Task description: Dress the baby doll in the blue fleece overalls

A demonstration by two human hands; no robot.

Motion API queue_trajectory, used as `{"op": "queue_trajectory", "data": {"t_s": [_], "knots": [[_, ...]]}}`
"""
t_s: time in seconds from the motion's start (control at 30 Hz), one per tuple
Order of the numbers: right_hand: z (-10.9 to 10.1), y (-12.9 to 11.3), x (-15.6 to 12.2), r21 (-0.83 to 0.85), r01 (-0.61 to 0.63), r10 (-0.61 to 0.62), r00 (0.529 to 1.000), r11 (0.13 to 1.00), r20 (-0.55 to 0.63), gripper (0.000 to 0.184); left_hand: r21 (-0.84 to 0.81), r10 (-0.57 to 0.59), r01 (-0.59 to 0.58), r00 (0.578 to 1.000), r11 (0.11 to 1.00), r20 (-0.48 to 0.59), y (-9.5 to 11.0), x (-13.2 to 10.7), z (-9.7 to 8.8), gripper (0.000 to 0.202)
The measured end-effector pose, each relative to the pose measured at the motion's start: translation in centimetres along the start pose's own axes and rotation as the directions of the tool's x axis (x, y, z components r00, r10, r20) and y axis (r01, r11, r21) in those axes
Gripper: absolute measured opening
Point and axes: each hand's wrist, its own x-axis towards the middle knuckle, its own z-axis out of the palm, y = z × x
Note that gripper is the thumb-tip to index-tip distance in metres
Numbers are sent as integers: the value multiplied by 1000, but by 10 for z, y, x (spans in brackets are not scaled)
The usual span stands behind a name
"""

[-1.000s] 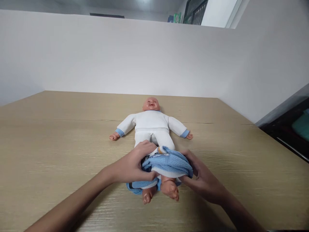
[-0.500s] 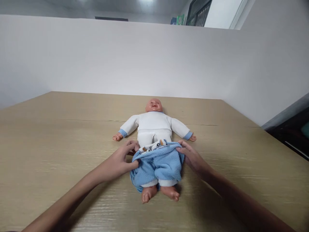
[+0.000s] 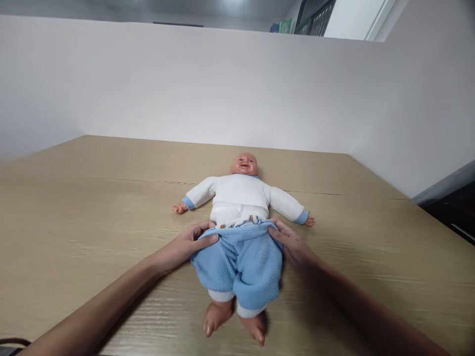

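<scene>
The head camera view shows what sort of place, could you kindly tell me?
Probably a partitioned indoor room, perhaps a work booth: a broad, pale wood-grain table meets a plain white wall, and a dark barred grille shows above the wall.

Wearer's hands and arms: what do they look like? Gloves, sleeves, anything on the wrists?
Left hand and right hand are bare, slim-fingered, no gloves. Left forearm and right forearm show no sleeves in frame. No watch, bracelet, cable or marking visible.
</scene>
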Motion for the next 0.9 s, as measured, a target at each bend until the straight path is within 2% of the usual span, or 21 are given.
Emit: {"op": "queue_trajectory", "data": {"t_s": [0.1, 0.23, 0.3, 0.4, 0.5, 0.63, 0.7, 0.8, 0.9], "knots": [[0, -11, 0, -71, 26, -20, 997, 997, 73, 34, -4, 44, -44, 999, 999, 10, 7, 1, -5, 40], [9, -39, 10, -243, 230, -206, 971, 942, 119, 14, 162, 212, -199, 975, 967, -65, 35, 12, -5, 37], [13, -49, 25, -284, 306, -287, 952, 909, 107, 10, 191, 286, -262, 951, 946, -114, 48, 24, -7, 36], [11, -51, 49, -357, 295, -306, 952, 886, 26, 9, 215, 331, -297, 932, 931, -150, 54, 47, -14, 37], [3, -40, 60, -399, 239, -288, 955, 885, -66, 14, 267, 286, -234, 942, 935, -176, 44, 62, -26, 43], [2, -26, 52, -375, 182, -231, 969, 909, -90, 25, 368, 232, -167, 963, 915, -138, 29, 58, -41, 44], [6, -23, 46, -261, 147, -171, 983, 954, -73, 30, 386, 178, -128, 979, 913, -96, 28, 52, -47, 45], [12, -20, 42, -15, 27, -28, 998, 1000, -55, 37, 297, 86, -77, 996, 952, -20, 32, 46, -53, 44], [10, -19, 42, 35, -21, 23, 998, 999, -57, 36, 243, 35, -43, 999, 969, 37, 38, 43, -57, 43]]}}
